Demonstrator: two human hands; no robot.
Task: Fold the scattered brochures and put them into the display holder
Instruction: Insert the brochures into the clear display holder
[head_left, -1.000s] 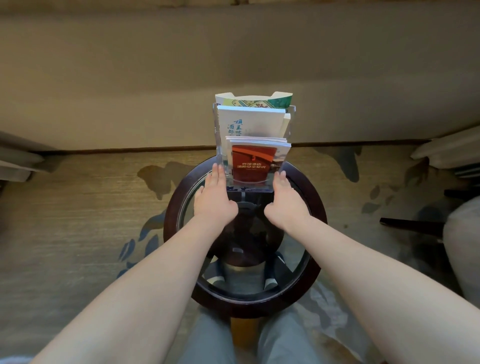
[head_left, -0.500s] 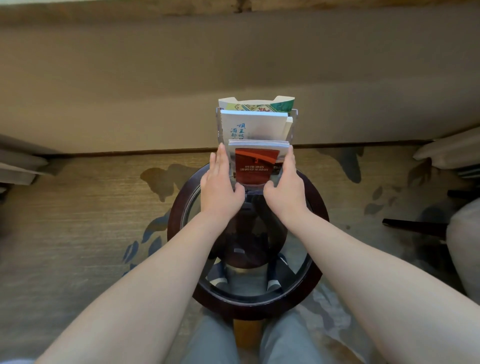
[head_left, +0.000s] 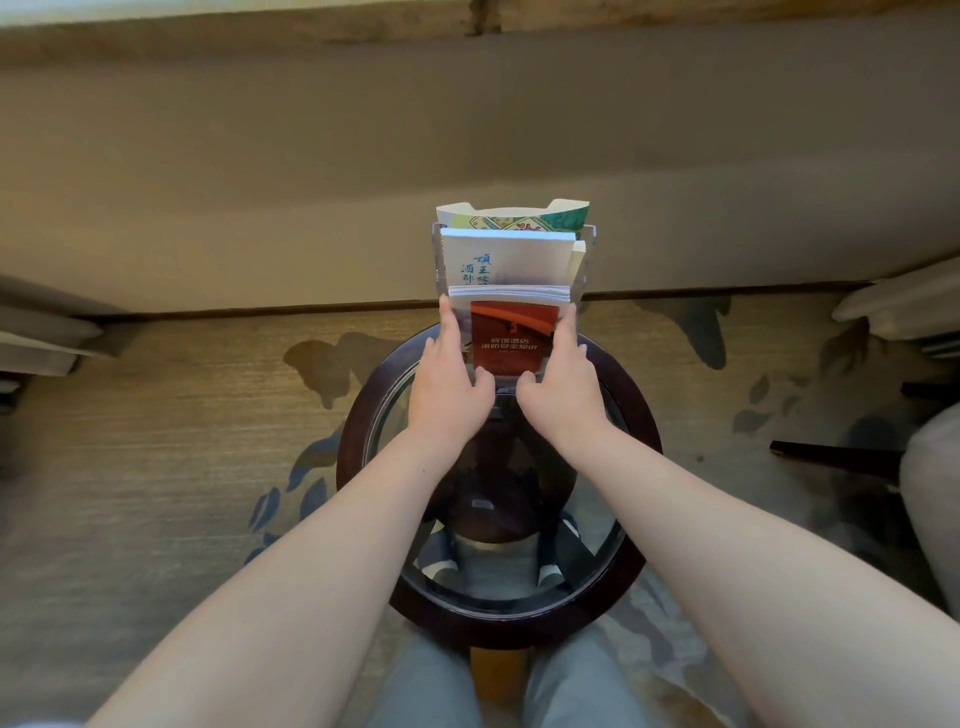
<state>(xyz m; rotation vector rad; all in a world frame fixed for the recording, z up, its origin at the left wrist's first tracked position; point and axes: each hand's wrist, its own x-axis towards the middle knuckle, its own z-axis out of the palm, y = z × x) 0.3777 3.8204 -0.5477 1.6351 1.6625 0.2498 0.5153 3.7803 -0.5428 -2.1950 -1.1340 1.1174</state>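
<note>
A clear tiered display holder (head_left: 591, 254) stands at the far edge of a round glass-topped table (head_left: 636, 415). Its front tier holds a stack of red brochures (head_left: 514, 332), the middle tier white brochures with blue characters (head_left: 506, 257), the back tier a green-patterned one (head_left: 511, 218). My left hand (head_left: 447, 387) lies flat against the holder's left side, fingers reaching up to the front stack's top. My right hand (head_left: 563, 387) mirrors it on the right side. Both thumbs press the front face below the red brochures.
The table has a dark wooden rim and a dark base seen through the glass. A beige wall and skirting run behind it. Patterned carpet (head_left: 182, 441) surrounds the table. A chair's edge (head_left: 930, 493) is at the right, white furniture at both sides.
Both hands have slid forward and up from the table near the holder's base to clasp its two sides, fingertips now level with the front stack's top.
</note>
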